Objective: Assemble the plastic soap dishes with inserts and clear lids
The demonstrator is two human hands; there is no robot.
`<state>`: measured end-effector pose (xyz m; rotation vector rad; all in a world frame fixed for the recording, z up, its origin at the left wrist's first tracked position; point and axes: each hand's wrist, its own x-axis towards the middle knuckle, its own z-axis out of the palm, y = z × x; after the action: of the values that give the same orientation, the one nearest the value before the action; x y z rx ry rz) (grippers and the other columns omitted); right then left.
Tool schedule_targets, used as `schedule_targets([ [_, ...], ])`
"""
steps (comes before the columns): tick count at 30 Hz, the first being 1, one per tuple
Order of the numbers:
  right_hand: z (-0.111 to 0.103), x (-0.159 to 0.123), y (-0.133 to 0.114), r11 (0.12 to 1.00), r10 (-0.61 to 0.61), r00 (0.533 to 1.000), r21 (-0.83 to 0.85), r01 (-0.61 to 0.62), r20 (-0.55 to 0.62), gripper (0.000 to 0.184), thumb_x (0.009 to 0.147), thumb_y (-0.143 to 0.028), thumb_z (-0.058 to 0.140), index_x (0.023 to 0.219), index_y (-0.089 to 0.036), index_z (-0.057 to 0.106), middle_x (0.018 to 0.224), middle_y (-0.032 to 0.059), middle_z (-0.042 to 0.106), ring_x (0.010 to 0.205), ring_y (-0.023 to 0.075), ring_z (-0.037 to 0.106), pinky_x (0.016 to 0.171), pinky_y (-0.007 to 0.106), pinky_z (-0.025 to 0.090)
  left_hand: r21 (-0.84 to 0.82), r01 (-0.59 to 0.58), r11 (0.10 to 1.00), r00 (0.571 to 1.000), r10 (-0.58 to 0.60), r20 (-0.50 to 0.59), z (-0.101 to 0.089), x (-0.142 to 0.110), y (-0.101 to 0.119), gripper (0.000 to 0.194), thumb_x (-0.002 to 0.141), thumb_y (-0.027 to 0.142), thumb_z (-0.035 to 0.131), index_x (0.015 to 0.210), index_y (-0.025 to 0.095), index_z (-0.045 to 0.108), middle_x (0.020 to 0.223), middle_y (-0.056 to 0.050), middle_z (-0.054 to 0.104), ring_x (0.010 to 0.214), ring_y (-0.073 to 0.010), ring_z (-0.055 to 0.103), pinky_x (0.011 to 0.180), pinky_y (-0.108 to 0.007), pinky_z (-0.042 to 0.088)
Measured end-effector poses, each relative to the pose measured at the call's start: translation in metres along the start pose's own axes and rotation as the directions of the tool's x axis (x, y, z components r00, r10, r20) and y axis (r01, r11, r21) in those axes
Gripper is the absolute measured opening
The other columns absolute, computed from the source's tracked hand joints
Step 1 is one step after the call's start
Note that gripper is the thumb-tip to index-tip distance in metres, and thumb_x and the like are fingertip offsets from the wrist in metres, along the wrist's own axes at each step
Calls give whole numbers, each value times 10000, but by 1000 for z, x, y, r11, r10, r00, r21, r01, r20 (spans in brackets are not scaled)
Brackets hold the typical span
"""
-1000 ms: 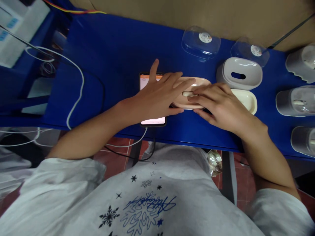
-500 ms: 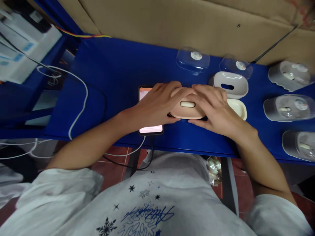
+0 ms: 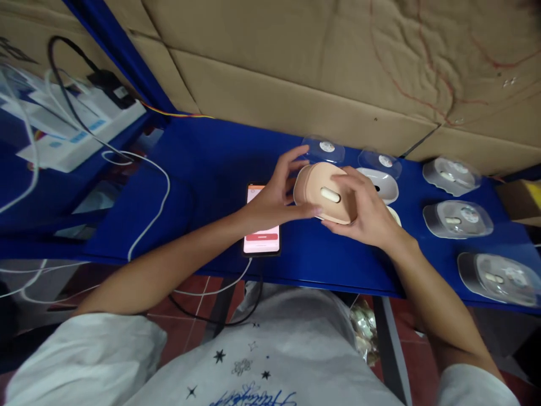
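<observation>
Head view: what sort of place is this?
Probably a small workshop or makeshift workstation, judging by the blue table, brown cardboard behind it and three similar clear-topped containers at the right.

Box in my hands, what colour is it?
The box is pale peach; head view.

The phone (image 3: 262,243) lies on the table (image 3: 215,169), left of the box (image 3: 316,189).

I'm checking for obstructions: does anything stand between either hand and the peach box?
Nothing visible does: the left hand and the right hand both touch the peach box directly. The phone lies on the blue table, not between them.
</observation>
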<state>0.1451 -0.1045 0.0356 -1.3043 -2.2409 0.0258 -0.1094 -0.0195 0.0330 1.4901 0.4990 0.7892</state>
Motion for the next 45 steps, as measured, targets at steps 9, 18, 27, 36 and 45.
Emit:
schedule_targets([
  [9, -8, 55, 23, 977, 46, 977, 196, -87, 208, 913, 1027, -737, 526, 1749, -293, 188, 1801, 158, 319, 1647, 358, 353, 1310, 641, 340, -606, 344, 718, 901, -434, -2, 2, 8, 13, 439, 904, 473, 782, 1251, 209, 735, 1326, -133, 780, 1379, -377, 673, 1091, -522, 623],
  [18, 20, 82, 101, 936, 352, 887, -111, -334, 299, 743, 1052, -616, 417, 1690, -237, 386, 1739, 210, 424, 1640, 429, 349, 1284, 761, 248, -645, 236, 727, 897, -419, -143, -3, 11, 17, 391, 848, 417, 819, 1164, 228, 687, 1302, -126, 776, 1441, -394, 627, 1097, -568, 622],
  [27, 31, 98, 117, 936, 347, 885, -57, -347, 310, 1070, 786, -546, 803, 1700, -179, 385, 1766, 260, 340, 1624, 486, 355, 1268, 733, 332, -652, 252, 715, 916, -393, -77, 0, 6, 21, 410, 856, 429, 806, 1184, 215, 686, 1302, -132, 781, 1414, -404, 644, 1076, -580, 628],
  [36, 1, 87, 88, 871, 418, 899, 224, -437, 128, 748, 1029, -742, 475, 1632, -299, 492, 1586, 113, 636, 1412, 355, 655, 1147, 600, 563, -668, 263, 697, 915, -400, -57, 2, 6, 21, 377, 905, 467, 777, 1176, 207, 746, 1255, -131, 795, 1365, -412, 670, 1074, -611, 611],
  [45, -12, 28, -6, 995, 82, 997, 48, -83, 7, 768, 1007, -559, 696, 1686, -346, 407, 1678, 134, 532, 1559, 396, 496, 1257, 698, 422, -629, 273, 728, 942, -335, 21, 1, 9, 6, 496, 953, 636, 693, 1256, 252, 774, 1392, -121, 771, 1354, -411, 691, 1092, -559, 603],
])
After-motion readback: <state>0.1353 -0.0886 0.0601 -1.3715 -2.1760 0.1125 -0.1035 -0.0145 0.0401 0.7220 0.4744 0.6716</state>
